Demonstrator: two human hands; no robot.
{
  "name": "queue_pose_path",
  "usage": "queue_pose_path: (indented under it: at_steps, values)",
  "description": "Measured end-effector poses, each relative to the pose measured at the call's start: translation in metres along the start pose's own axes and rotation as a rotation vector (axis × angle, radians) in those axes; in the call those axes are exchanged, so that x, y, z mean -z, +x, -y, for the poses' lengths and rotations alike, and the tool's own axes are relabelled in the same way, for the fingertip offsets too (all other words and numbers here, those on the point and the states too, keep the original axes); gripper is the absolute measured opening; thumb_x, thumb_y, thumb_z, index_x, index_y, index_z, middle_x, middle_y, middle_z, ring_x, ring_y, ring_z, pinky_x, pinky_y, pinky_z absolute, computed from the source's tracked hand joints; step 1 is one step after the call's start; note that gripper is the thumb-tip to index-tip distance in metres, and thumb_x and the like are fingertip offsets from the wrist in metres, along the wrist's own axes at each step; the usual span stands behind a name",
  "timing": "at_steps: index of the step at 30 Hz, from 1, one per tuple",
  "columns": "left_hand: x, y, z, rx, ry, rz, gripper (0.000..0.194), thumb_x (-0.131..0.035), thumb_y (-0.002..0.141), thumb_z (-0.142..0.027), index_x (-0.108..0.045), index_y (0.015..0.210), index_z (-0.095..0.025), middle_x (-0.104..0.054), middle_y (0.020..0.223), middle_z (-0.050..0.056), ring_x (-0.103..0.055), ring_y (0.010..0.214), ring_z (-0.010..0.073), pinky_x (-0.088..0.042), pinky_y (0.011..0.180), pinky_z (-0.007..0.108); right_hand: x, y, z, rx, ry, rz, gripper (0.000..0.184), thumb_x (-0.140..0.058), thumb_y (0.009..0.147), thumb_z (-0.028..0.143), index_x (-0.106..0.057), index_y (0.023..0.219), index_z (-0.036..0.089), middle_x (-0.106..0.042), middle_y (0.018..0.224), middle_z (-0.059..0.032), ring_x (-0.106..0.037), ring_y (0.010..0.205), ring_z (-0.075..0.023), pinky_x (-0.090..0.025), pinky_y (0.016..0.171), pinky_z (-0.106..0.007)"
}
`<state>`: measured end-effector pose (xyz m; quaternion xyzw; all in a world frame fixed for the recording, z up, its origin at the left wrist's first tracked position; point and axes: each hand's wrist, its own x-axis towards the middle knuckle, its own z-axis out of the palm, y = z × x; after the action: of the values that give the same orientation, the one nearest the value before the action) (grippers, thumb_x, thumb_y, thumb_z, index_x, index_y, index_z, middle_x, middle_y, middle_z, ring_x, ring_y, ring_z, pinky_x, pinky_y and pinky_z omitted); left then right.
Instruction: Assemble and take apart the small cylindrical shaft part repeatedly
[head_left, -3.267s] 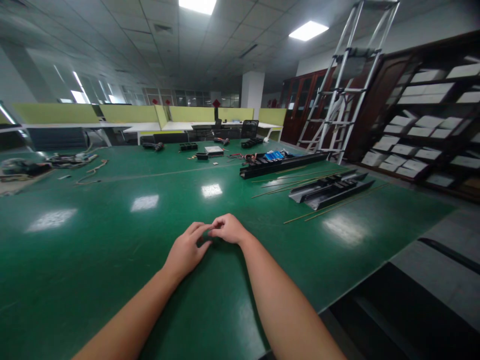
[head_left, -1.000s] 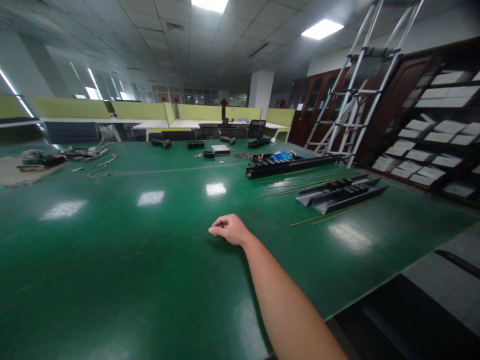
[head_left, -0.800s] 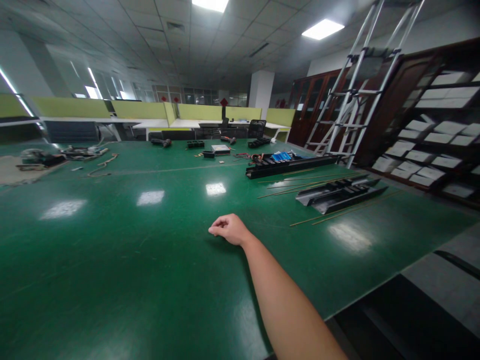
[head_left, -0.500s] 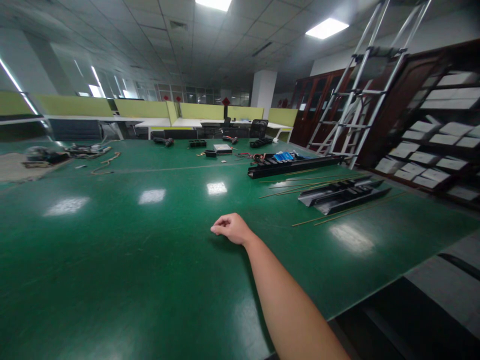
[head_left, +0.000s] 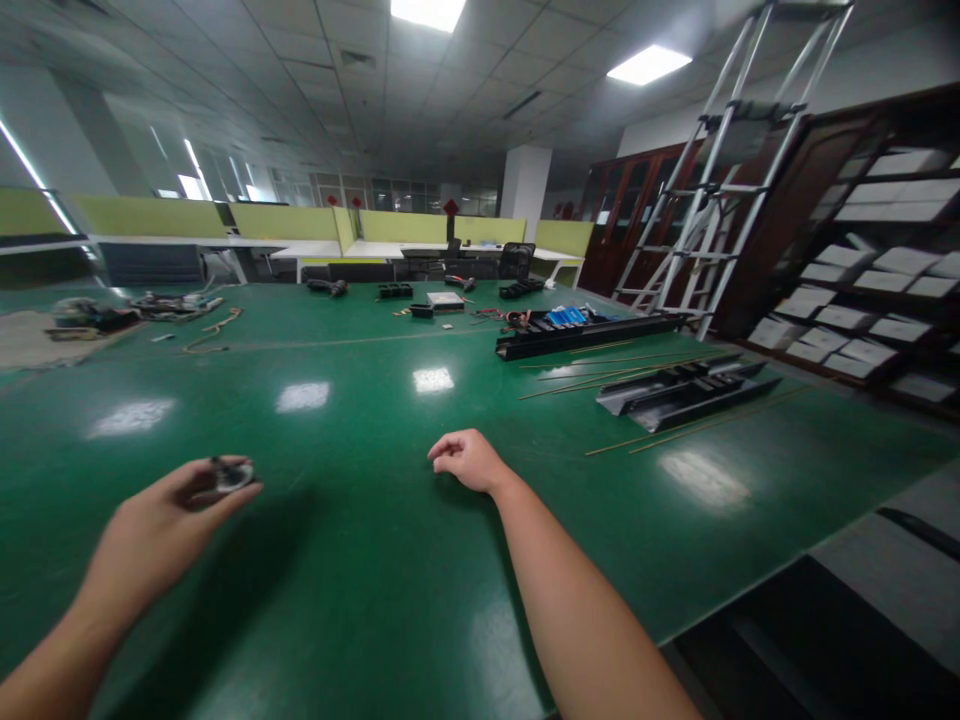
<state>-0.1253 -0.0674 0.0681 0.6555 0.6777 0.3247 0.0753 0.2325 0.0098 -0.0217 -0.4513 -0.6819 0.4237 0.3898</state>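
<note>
My left hand [head_left: 161, 525] is raised above the green tabletop [head_left: 360, 610] on the left, its shadow falling beside it. Thumb and fingers are closed on a small round object [head_left: 234, 474], dark and silvery, with a ring-like outline; it is blurred, and its exact kind cannot be made out. Near the middle of the table is my right hand [head_left: 469, 460], low over the surface with curled fingers and the thumb close to them. Anything inside those fingers is hidden or too small to see.
To the right lie black metal channels [head_left: 690, 395] and thin yellowish rods [head_left: 622, 378]. Behind them, a longer black channel [head_left: 592, 335] stands by blue items [head_left: 566, 315]. Farther back are a white box [head_left: 445, 301] and tools. Cord [head_left: 214, 330] and clutter lie far left.
My left hand has come into view from the lower left with the small round object. My right hand has shifted very slightly right, its fingers a little changed in pose.
</note>
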Motion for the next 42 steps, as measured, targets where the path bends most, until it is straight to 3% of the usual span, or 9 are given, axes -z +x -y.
queue_pose_path:
  at_steps: [4,6,10,15,22,29,34,42]
  values:
    - [-0.084,0.026,-0.049,-0.039,-0.332,0.146,0.052,-0.073,0.069,-0.053,-0.064,0.110,-0.021,-0.071,0.103,0.004,-0.068,0.089,0.0216,-0.053,0.085,0.033,-0.001,0.003,-0.004,0.007,0.004,0.027,0.025,-0.061,0.069,0.011,-0.070,0.092,0.013,-0.071,0.072,-0.0042,-0.064,0.064,-0.0143,-0.048,0.061,-0.023]
    - [-0.120,0.028,-0.070,-0.111,-0.368,0.183,0.046,-0.072,0.071,-0.047,-0.064,0.109,-0.021,-0.070,0.104,0.004,-0.068,0.087,0.0212,-0.054,0.083,0.033,-0.002,0.003,-0.005,0.018,-0.027,0.026,0.028,-0.060,0.070,0.011,-0.070,0.096,0.013,-0.071,0.073,-0.0039,-0.062,0.062,-0.0132,-0.046,0.059,-0.022]
    - [-0.157,0.025,-0.081,-0.244,-0.359,0.189,0.035,-0.071,0.074,-0.035,-0.064,0.106,-0.023,-0.069,0.104,0.002,-0.067,0.092,0.0203,-0.053,0.087,0.033,-0.004,0.004,-0.005,0.036,-0.097,0.011,0.032,-0.063,0.070,0.013,-0.068,0.101,0.014,-0.070,0.073,-0.0022,-0.055,0.055,-0.0100,-0.041,0.054,-0.020]
    - [-0.161,0.026,-0.071,-0.295,-0.398,0.128,0.029,-0.072,0.075,-0.029,-0.063,0.101,-0.023,-0.068,0.099,0.000,-0.065,0.088,0.0176,-0.052,0.083,0.031,-0.011,0.008,-0.003,0.048,-0.182,-0.007,0.032,-0.068,0.069,0.016,-0.068,0.101,0.016,-0.069,0.070,0.0007,-0.052,0.055,-0.0089,-0.039,0.055,-0.020]
    - [-0.158,0.021,-0.075,-0.500,-0.408,0.122,0.022,-0.069,0.078,-0.022,-0.066,0.100,-0.023,-0.065,0.098,0.002,-0.061,0.094,0.0183,-0.048,0.085,0.031,-0.018,0.008,-0.003,0.090,-0.169,-0.041,0.030,-0.071,0.069,0.021,-0.067,0.098,0.018,-0.068,0.079,-0.0009,-0.060,0.065,-0.0127,-0.043,0.060,-0.022]
    - [-0.158,0.018,-0.076,-0.479,-0.409,0.152,0.026,-0.069,0.078,-0.022,-0.067,0.104,-0.024,-0.065,0.100,0.002,-0.060,0.094,0.0182,-0.047,0.085,0.031,-0.017,0.004,0.006,0.129,-0.170,-0.057,0.029,-0.069,0.069,0.017,-0.065,0.098,0.017,-0.069,0.086,-0.0026,-0.062,0.070,-0.0144,-0.047,0.064,-0.024]
    - [-0.161,0.017,-0.075,-0.363,-0.413,0.150,0.038,-0.072,0.075,-0.024,-0.062,0.112,-0.025,-0.065,0.106,0.001,-0.061,0.093,0.0177,-0.048,0.083,0.030,-0.016,0.002,0.012,0.173,-0.231,-0.072,0.029,-0.066,0.069,0.014,-0.066,0.098,0.018,-0.069,0.088,-0.0025,-0.062,0.074,-0.0153,-0.047,0.066,-0.025]
    - [-0.160,0.016,-0.078,-0.392,-0.396,0.184,0.024,-0.070,0.078,-0.028,-0.065,0.101,-0.024,-0.066,0.098,0.000,-0.060,0.090,0.0180,-0.047,0.080,0.030,-0.016,0.001,0.016,0.213,-0.272,-0.082,0.028,-0.063,0.069,0.012,-0.066,0.097,0.018,-0.069,0.090,-0.0025,-0.063,0.081,-0.0168,-0.048,0.073,-0.026]
